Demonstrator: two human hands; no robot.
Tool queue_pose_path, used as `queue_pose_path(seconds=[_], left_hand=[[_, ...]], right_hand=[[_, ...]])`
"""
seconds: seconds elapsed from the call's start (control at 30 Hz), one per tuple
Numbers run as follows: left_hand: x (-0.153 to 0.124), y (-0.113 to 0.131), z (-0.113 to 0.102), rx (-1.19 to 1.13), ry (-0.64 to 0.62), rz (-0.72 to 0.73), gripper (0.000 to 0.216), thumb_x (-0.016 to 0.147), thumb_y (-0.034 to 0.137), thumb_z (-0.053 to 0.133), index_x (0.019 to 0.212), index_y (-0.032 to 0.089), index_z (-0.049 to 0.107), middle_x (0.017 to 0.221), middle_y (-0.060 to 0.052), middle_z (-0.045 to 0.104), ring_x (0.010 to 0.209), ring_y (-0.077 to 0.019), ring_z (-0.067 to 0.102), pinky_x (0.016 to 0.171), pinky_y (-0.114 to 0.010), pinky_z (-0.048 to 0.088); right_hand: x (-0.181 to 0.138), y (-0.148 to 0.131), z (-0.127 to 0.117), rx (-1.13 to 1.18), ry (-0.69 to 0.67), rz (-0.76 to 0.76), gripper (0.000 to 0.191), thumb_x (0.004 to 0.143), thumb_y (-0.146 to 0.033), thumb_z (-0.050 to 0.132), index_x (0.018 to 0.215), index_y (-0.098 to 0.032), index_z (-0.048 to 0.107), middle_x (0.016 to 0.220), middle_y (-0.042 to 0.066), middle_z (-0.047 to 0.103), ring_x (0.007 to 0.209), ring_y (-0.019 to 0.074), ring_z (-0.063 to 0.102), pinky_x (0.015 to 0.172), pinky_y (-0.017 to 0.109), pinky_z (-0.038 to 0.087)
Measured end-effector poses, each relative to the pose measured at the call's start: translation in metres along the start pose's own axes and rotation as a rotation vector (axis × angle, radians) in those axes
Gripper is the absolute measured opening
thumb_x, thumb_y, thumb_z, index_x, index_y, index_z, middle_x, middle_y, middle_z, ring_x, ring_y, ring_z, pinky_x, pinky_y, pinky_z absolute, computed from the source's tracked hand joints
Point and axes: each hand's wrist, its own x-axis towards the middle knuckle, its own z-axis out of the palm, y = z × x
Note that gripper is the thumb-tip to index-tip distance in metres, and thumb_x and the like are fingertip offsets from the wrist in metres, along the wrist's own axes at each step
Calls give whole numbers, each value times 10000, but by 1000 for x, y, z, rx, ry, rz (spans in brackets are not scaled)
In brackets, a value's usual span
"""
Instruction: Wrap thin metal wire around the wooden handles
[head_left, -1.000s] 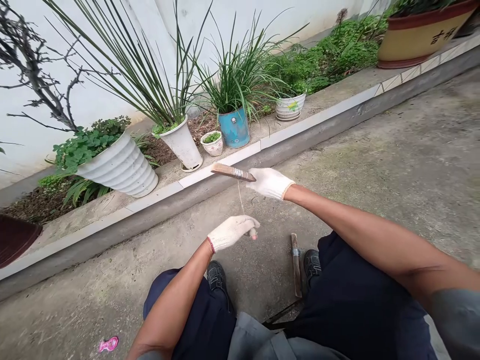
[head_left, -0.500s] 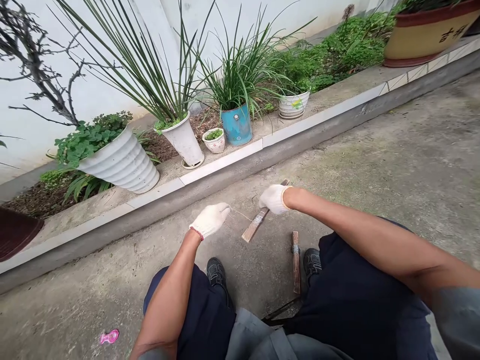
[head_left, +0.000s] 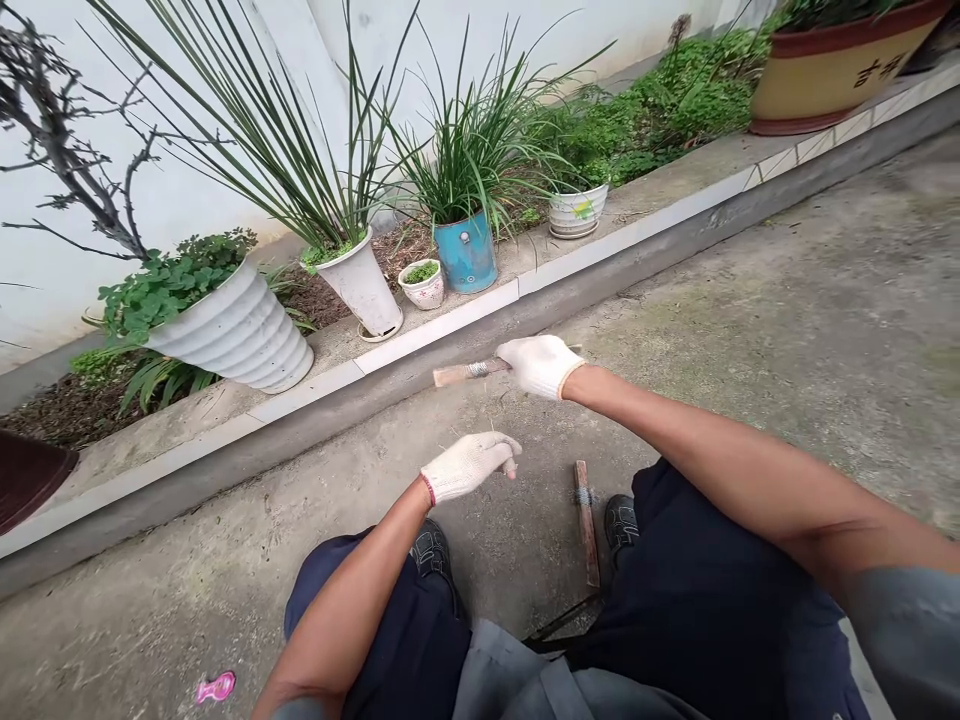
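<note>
My right hand (head_left: 541, 366), in a white knit glove, is closed around a short wooden stick (head_left: 451, 375) with thin grey string (head_left: 478, 369) wound about it. The stick points left, its pale end free. Lower and nearer my body, my gloved left hand (head_left: 474, 467) has its fingers bent together in a pinch. Faint ends of the thin string show by that hand, though the pinch itself is mostly hidden. A second wooden stick (head_left: 587, 525), likewise wound with string, lies on the concrete beside my right shoe.
A raised tiled ledge (head_left: 435, 335) crosses ahead, carrying a ribbed white pot (head_left: 236, 330), a tall white pot (head_left: 364, 285), a blue bucket (head_left: 469, 258) and a large yellow pot (head_left: 814, 85). A pink object (head_left: 216, 687) lies on the concrete at lower left.
My right hand has lifted slightly and swung the stick from slanting down to nearly level, pointing left. My left hand has moved right and down, beneath the stick.
</note>
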Motion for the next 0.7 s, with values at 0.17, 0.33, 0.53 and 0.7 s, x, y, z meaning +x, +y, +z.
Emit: queue_pose_path(seconds=[0.17,0.33,0.53,0.7], left_hand=[[-1,-1,-7,201,25,-100,396,1017,359,365,1122,187,707,836,-16,749,792,-177,677,773,-255,492],[-8,-11,-33,535,241,-168,382,1037,366,363,1046,217,715,951,-73,751,836,-221,678,752,-288,448],[-9,-14,-36,380,216,-132,384,1041,382,380,992,211,721,862,-42,734,811,-205,666,767,-274,459],[-4,-3,-9,131,122,-63,421,1033,398,377,1046,175,734,867,-23,757,846,-176,672,850,-257,491]], right_hand=[[1,-1,19,-268,-282,-54,256,856,-100,569,1001,-85,780,1006,251,750,1010,334,713,878,444,489],[-10,-5,22,-260,-435,-213,219,764,-95,645,932,-89,785,935,208,758,885,287,702,774,372,470],[-23,-8,8,98,-474,-590,179,790,-162,597,903,-166,735,768,29,701,630,131,537,584,265,320],[-16,-14,-5,262,-174,-370,265,893,-390,582,1009,-189,710,877,38,725,744,154,613,627,245,358]])
